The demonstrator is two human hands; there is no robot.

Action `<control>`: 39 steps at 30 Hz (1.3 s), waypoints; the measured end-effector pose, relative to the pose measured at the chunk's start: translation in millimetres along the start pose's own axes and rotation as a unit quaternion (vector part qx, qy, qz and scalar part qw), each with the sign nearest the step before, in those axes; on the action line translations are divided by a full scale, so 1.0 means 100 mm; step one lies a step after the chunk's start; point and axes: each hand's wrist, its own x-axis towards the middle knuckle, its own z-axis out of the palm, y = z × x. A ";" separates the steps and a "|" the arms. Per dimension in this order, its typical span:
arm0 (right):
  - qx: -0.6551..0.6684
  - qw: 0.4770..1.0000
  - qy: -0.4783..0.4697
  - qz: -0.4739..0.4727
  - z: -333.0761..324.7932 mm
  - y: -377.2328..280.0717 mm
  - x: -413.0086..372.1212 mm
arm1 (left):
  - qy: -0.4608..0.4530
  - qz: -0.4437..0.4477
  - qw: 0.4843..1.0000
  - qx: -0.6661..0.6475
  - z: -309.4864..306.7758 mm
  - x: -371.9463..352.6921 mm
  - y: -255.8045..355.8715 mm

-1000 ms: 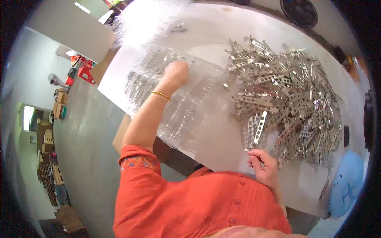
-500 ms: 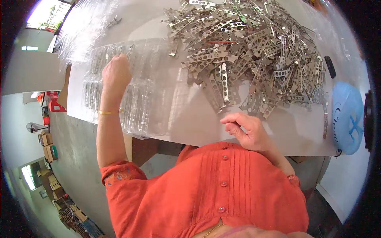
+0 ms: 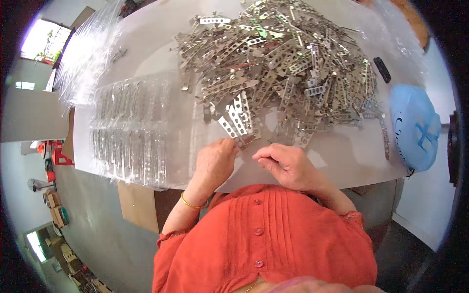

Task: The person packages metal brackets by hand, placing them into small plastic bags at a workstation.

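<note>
My left hand (image 3: 215, 161) is at the table's front, fingers closed in a pinch. A few thin perforated metal strips (image 3: 232, 122) fan out upward from its fingertips. My right hand (image 3: 288, 166) is just to the right, its fingers curled together and the thumb beneath the index finger. I see nothing in it. Beyond both hands lies a large heap of perforated metal strips (image 3: 278, 63). On the left is a clear plastic sheet (image 3: 129, 132) with similar strips arranged in two rows of narrow pockets.
Crumpled clear plastic film (image 3: 88, 53) lies at the back left. A blue bag (image 3: 415, 129) sits at the table's right edge, near a black object (image 3: 382, 70). A brown board (image 3: 138, 207) stands below the table's left front edge.
My left hand has come from the plastic sheet to the front middle and now pinches metal strips. My right hand stays near its place, fingers curled. The camera view has shifted.
</note>
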 end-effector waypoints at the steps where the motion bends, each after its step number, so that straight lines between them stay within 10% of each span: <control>1: -0.010 1.000 0.007 0.006 -0.05 -0.01 -0.01 | -0.020 -0.009 1.000 0.014 0.04 0.00 0.02; 12: -0.067 0.995 0.072 0.023 -0.56 0.08 -0.07 | -0.071 -0.041 0.997 0.000 0.04 0.12 0.10; 21: -0.157 0.938 0.302 -0.066 -1.39 -0.21 0.93 | -0.081 -0.055 0.995 0.021 0.07 0.13 0.11; 30: -0.351 0.924 0.152 0.013 -1.53 0.87 1.67 | -0.059 -0.034 0.997 -0.022 0.15 0.07 -0.01; 39: -0.359 0.927 0.110 -0.020 -1.46 0.60 1.74 | -0.075 -0.033 0.995 -0.058 0.24 0.07 -0.14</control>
